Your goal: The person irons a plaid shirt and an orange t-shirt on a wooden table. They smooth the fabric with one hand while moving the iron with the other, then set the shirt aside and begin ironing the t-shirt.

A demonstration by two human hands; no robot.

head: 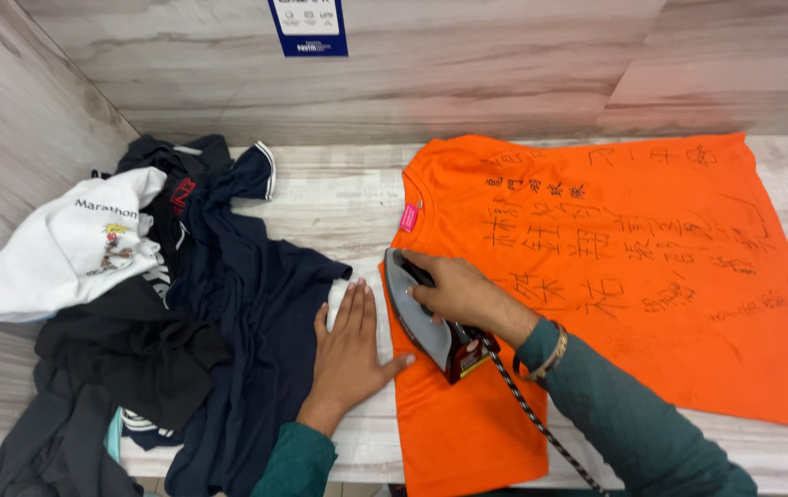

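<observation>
An orange T-shirt [633,267] with dark handwritten marks lies flat on the pale wood-grain table [339,198]. My right hand [454,293] grips the handle of a grey clothes iron [422,317], which rests on the shirt's left shoulder near the collar. A braided cord [527,410] runs from the iron toward me. My left hand [348,354] lies flat, fingers apart, on the table between the shirt's edge and a dark navy garment [247,322].
A heap of clothes fills the left side: a white printed shirt [72,248], black garments [127,359] and the navy one. Wood-grain walls close in the back and left. A blue and white label [309,26] hangs on the back wall.
</observation>
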